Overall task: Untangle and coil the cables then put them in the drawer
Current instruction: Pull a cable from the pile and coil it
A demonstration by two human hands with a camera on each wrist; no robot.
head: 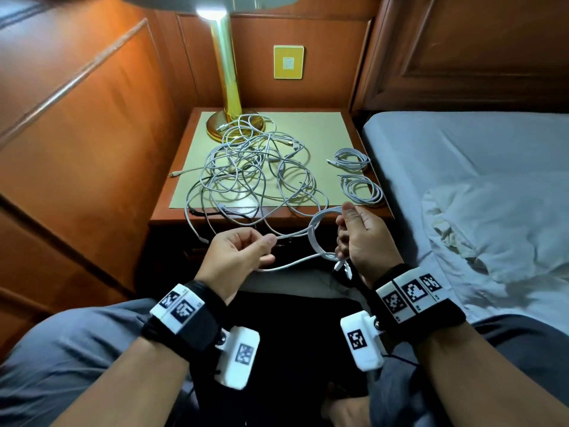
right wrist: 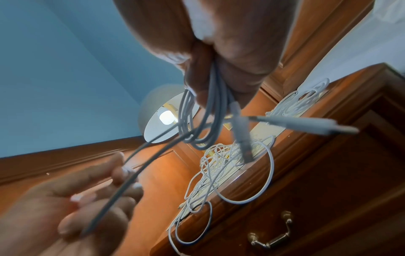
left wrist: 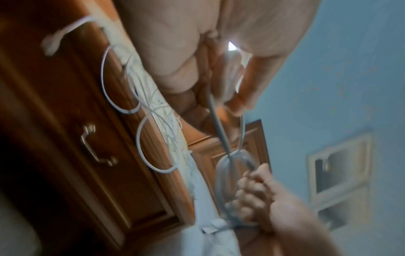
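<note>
A big tangle of white cables lies on the nightstand, with some loops hanging over its front edge. My right hand grips a partly wound white coil, and two connectors dangle below it. From that coil a strand runs left to my left hand, which pinches it between thumb and forefinger. Two finished coils rest at the nightstand's right edge. Below the top, the drawer front is closed, and its brass handle shows.
A gold lamp stands at the back of the nightstand, with cable loops over its base. A bed with a crumpled white pillow lies to the right. Wood panelling closes in the left and the back. My knees are below the hands.
</note>
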